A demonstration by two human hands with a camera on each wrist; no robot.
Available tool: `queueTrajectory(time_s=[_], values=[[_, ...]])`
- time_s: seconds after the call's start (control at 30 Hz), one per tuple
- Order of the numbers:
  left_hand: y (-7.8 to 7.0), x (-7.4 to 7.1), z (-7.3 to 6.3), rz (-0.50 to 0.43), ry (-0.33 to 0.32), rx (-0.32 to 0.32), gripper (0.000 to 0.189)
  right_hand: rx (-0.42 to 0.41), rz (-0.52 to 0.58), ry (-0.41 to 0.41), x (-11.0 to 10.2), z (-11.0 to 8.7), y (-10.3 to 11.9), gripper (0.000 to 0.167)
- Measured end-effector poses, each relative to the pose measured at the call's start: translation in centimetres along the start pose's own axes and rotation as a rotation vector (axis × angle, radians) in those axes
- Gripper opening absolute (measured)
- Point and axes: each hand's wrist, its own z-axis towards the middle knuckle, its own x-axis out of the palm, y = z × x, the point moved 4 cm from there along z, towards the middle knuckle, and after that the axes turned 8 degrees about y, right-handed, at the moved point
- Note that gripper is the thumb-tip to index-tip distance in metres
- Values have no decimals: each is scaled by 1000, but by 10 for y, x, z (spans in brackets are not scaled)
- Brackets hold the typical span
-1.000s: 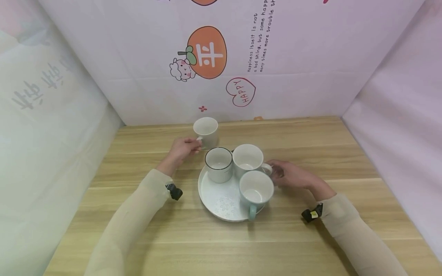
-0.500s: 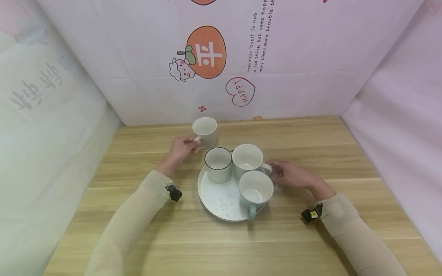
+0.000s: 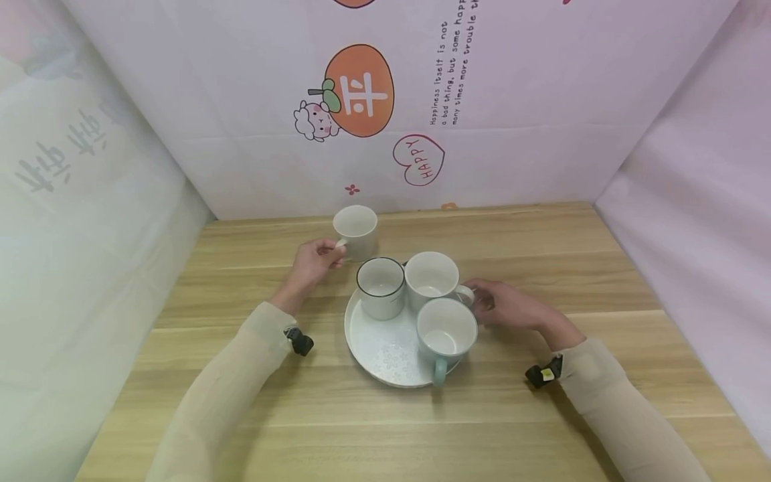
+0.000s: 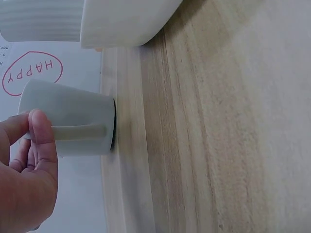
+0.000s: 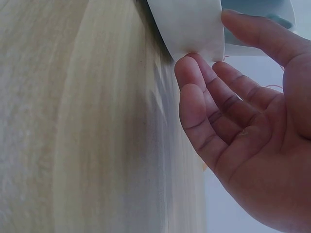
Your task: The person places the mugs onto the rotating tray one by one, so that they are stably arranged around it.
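Note:
My left hand [image 3: 314, 264] pinches the handle of a plain white mug [image 3: 357, 231] near the table's back edge. The left wrist view shows the thumb and fingers of that hand [image 4: 30, 170] on the handle of the upright mug [image 4: 68, 99]; whether its base touches the table I cannot tell. On a round white tray [image 3: 385, 358] stand a white mug with a dark rim [image 3: 383, 304], a wider white mug [image 3: 429, 284] and a pale teal mug [image 3: 447, 341]. At the tray's right side, my right hand [image 3: 506, 304] touches its outer wall [image 5: 189, 29] with loosely bent fingertips, thumb near the rim.
The tray and mugs are on a wood-grain table [image 3: 578, 268]. A white printed sheet [image 3: 506, 161] rises at the table's back edge, with white cloth at the left [image 3: 90, 268] and right [image 3: 693, 167]. The teal handle [image 3: 440, 371] projects past the tray's front rim.
My left hand and the white mug have shifted slightly left. The right hand, the tray and the mugs on it stay where they were.

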Motion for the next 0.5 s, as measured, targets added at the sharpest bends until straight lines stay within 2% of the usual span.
queueTrajectory(time_s=[0.23,0.5], values=[[1,-6,-6,-15,4,-6,26,-1,-41,-1,-1,1,-2,54],[-3,-14,-18,-27,7,11,24,4,-25,-4,-1,1,-3,54]])
